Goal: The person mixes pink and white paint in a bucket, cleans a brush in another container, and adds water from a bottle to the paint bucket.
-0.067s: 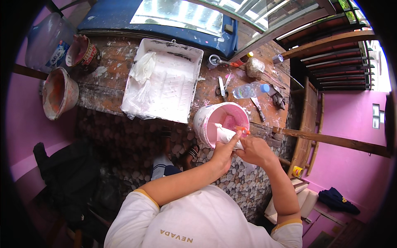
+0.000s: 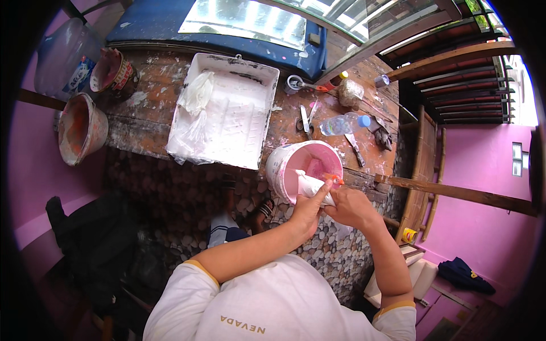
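Both my hands grip a white cylindrical object [image 2: 308, 186] over a pink-stained white bucket [image 2: 276, 173] at the table's front edge. My left hand [image 2: 310, 213] is closed round it with the thumb on top, and my right hand [image 2: 350, 207] is closed on its lower right end. A small orange piece [image 2: 334, 178] shows just beyond my fingers; I cannot tell whether it is attached. Left of the bucket lies a white paint tray [image 2: 233, 113] with crumpled plastic [image 2: 194, 94] in it.
The paint-spattered table [image 2: 136, 119] holds scissors [image 2: 305, 120], a water bottle [image 2: 335, 125], a scraper [image 2: 355, 149], dark gloves [image 2: 382, 136], small containers [image 2: 293, 84] and paint buckets [image 2: 79, 128] at the left. A wooden beam [image 2: 455, 193] runs right. Dark cloth [image 2: 85, 238] lies lower left.
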Motion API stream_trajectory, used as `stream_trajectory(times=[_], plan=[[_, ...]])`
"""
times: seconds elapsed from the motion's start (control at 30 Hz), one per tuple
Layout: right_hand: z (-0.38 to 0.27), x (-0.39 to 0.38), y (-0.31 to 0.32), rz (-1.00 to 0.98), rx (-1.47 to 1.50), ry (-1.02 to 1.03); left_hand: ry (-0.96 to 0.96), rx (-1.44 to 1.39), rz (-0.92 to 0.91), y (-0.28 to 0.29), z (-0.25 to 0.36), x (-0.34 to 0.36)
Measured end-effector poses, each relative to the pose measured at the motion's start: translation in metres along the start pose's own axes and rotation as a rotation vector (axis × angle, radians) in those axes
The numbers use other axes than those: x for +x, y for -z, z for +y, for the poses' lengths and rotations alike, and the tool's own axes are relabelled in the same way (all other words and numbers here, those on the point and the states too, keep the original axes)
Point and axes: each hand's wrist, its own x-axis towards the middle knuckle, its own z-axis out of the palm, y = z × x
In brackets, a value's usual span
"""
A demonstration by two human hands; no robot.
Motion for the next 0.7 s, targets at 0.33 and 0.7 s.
stream_trajectory(times=[0.33,0.7], plan=[[-0.001,0.002,-0.005,-0.004,-0.016,0.002,0.042,-0.060,-0.021,0.005,-0.007,0.010],[0.000,0.003,-0.009,-0.006,-0.004,0.003,0.016,-0.082,0.017,-0.002,-0.005,0.007]])
